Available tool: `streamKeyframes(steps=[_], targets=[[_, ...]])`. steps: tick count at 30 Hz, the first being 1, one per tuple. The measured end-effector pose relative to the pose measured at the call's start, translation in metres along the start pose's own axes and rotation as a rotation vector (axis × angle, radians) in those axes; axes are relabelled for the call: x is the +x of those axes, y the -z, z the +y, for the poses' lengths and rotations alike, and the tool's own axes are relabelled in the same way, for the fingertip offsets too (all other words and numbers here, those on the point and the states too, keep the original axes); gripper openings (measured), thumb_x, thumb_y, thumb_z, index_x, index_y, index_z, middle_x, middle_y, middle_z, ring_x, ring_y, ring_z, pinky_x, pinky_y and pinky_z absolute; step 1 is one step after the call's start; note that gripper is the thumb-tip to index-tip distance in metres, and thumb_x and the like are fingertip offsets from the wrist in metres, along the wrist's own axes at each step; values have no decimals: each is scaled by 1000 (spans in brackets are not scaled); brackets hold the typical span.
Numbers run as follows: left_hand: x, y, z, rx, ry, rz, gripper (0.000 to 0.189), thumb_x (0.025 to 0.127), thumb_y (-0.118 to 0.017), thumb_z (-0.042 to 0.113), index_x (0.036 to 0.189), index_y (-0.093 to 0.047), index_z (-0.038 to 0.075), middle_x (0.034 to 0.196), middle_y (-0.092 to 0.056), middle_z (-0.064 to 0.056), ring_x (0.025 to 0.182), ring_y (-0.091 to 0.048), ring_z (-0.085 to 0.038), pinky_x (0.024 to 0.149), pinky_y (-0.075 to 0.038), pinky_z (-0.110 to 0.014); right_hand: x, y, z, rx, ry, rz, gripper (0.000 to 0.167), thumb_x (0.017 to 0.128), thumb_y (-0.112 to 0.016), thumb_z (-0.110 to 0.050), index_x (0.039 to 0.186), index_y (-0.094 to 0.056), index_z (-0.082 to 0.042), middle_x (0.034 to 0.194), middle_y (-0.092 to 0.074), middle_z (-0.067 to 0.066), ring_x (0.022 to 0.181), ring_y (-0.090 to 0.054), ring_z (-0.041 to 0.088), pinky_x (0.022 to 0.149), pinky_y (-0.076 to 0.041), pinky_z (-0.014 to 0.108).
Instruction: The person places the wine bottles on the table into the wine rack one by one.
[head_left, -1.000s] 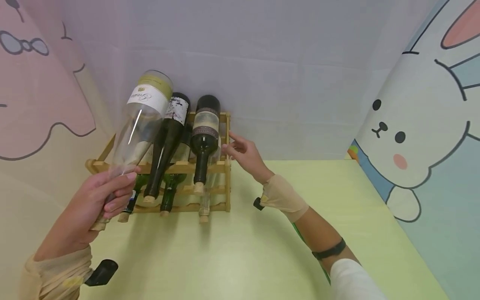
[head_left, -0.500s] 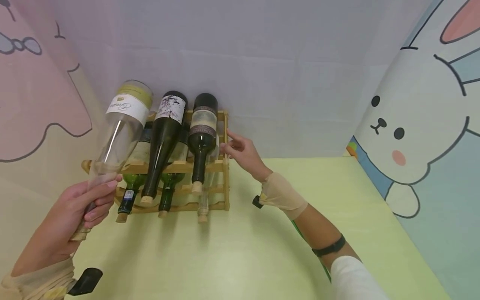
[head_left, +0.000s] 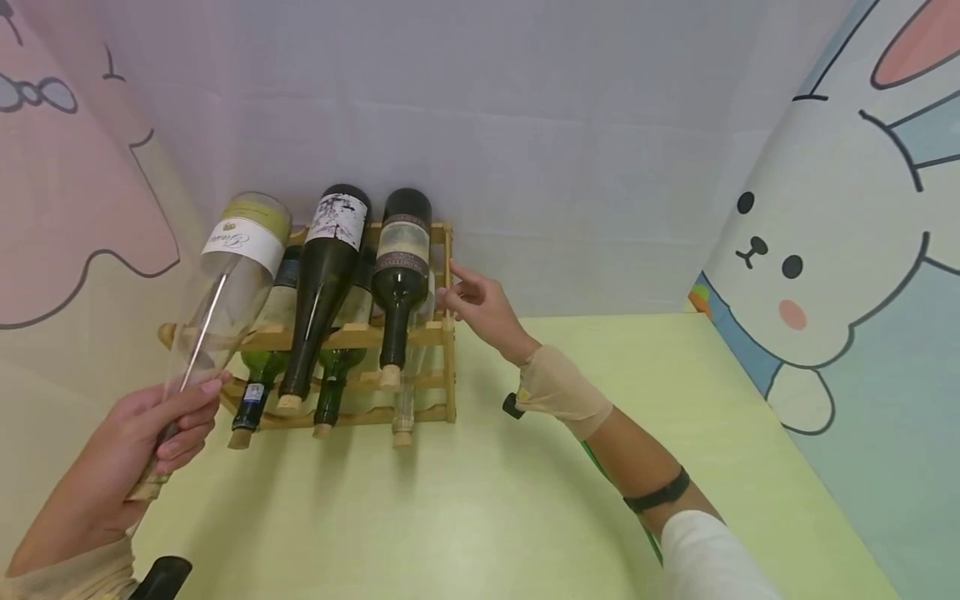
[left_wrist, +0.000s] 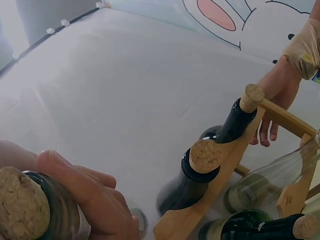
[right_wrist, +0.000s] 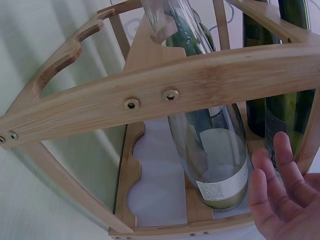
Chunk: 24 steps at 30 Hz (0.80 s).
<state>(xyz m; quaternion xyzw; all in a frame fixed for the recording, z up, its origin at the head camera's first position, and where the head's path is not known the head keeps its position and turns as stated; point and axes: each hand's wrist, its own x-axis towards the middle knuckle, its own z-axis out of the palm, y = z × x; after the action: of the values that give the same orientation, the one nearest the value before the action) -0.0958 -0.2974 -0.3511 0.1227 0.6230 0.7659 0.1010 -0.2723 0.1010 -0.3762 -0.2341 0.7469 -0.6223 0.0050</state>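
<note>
My left hand [head_left: 161,437] grips the neck of a clear wine bottle [head_left: 243,246] with a white and yellow label. Its base points away over the left end of the wooden wine rack [head_left: 427,336]; whether it touches the rack I cannot tell. The bottle's cork [left_wrist: 22,205] shows beside the thumb in the left wrist view. Two dark wine bottles, one with a torn white label [head_left: 330,258] and one with a purple-banded label [head_left: 402,250], lie on the top tier. At the rack's right side, my right hand [head_left: 487,315] rests its fingertips near the upright, holding nothing.
Below, two green bottles [head_left: 258,375] and a clear bottle [head_left: 405,404] lie in the rack with corks facing me. The rack stands on a pale green table [head_left: 480,500] against a white cloth wall [head_left: 562,183]. Cartoon-printed cloths [head_left: 862,292] hang at both sides.
My left hand has carried the clear bottle left and down, so its base is lower and apart from the torn-label bottle. The right hand has stayed at the rack's side.
</note>
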Motion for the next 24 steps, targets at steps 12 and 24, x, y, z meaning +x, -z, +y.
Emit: streamKeyframes(steps=[12, 24], targets=[[-2, 8, -10, 34, 34, -5, 33, 117, -34, 4, 115, -67, 8, 73, -47, 5, 58, -11, -27, 48, -8, -40, 0, -2, 1, 19, -6, 4, 63, 110, -61, -14, 166, -34, -3, 112, -74, 24, 108, -69, 42, 85, -58, 35], [7, 11, -10, 54, 38, -8, 33, 118, -35, 6, 117, -68, 8, 73, -49, 7, 58, -13, -27, 50, -10, -41, 0, -3, 6, 34, -2, 17, 62, 110, -61, -14, 166, -36, -5, 109, -76, 18, 95, -70, 18, 89, -59, 52]])
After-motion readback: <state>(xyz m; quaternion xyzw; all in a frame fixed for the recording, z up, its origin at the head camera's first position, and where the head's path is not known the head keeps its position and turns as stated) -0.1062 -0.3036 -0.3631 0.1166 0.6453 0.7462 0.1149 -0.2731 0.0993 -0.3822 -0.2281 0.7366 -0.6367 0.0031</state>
